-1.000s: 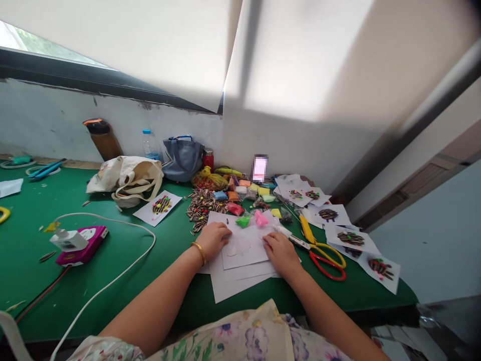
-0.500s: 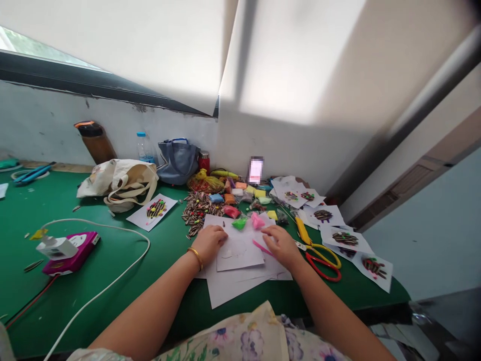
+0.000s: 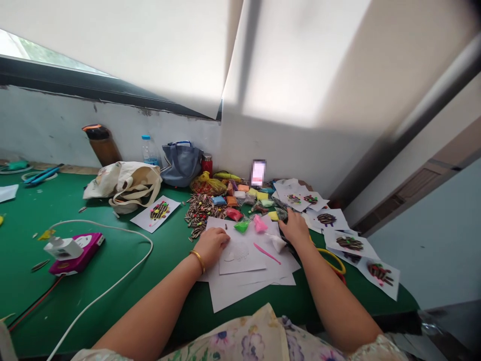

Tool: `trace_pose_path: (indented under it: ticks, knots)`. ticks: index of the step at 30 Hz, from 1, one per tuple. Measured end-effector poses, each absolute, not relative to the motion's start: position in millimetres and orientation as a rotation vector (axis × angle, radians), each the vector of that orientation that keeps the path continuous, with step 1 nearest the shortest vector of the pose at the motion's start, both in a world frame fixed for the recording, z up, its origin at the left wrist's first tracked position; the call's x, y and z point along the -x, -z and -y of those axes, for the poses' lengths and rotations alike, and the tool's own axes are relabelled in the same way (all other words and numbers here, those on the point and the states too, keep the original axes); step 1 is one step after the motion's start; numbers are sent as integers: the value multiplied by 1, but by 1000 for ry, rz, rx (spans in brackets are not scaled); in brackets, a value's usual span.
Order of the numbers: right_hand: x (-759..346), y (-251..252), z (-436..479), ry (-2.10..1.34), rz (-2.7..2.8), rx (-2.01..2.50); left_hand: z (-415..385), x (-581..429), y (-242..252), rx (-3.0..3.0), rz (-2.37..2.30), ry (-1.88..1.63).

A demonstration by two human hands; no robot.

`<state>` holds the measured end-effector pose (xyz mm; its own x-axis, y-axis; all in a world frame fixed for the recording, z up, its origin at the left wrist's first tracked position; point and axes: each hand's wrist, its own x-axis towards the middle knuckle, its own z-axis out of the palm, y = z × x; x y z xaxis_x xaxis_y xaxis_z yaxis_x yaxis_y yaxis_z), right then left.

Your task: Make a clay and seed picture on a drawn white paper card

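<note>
My left hand (image 3: pixel 212 246), with a gold bangle at the wrist, lies with its fingers resting on the left edge of a small white sheet (image 3: pixel 242 263). Faint pencil lines show on that sheet. My right hand (image 3: pixel 295 228) reaches over a dark clay packet (image 3: pixel 281 214), thumb and fingers apart; whether it touches the packet is unclear. Just left of this hand are a white clay packet (image 3: pixel 277 243) and a pink modelling tool (image 3: pixel 267 253). Green clay (image 3: pixel 241 226) and pink clay (image 3: pixel 259 224) sit at the sheet's top edge. My right arm partly hides the scissors (image 3: pixel 330 258).
A pile of sunflower seeds (image 3: pixel 205 213) and several coloured clay packets (image 3: pixel 232 201) lie behind the papers. Seed-decorated cards (image 3: pixel 349 243) line the right side. A phone (image 3: pixel 258 173) leans at the wall. A white cable (image 3: pixel 150 245) loops from a purple power strip (image 3: pixel 77 254).
My right hand has moved forward and right, off the pink tool, to the dark packet. The white clay packet and whole tool now show. My left hand stays on the sheet; the view shifted slightly.
</note>
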<state>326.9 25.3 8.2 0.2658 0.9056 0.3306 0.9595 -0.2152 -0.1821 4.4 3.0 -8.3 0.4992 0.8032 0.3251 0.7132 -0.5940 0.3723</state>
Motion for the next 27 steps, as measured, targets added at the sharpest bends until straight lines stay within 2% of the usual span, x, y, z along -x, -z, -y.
trace_pose_path:
  ticks: [4, 9, 20, 27]
  knots:
    - [-284, -15, 9, 280, 1872, 1632, 4, -9, -1, -2510, -1326, -1035]
    - [-232, -7, 44, 229, 1994, 1184, 23, -22, -8, -2190, -1060, -1342]
    - [-223, 15, 47, 32, 1979, 1064, 25, -35, 5, -1829, -1024, -1175]
    - [-222, 14, 49, -15, 1963, 1058, 26, -36, 5, -1887, -1074, -1075]
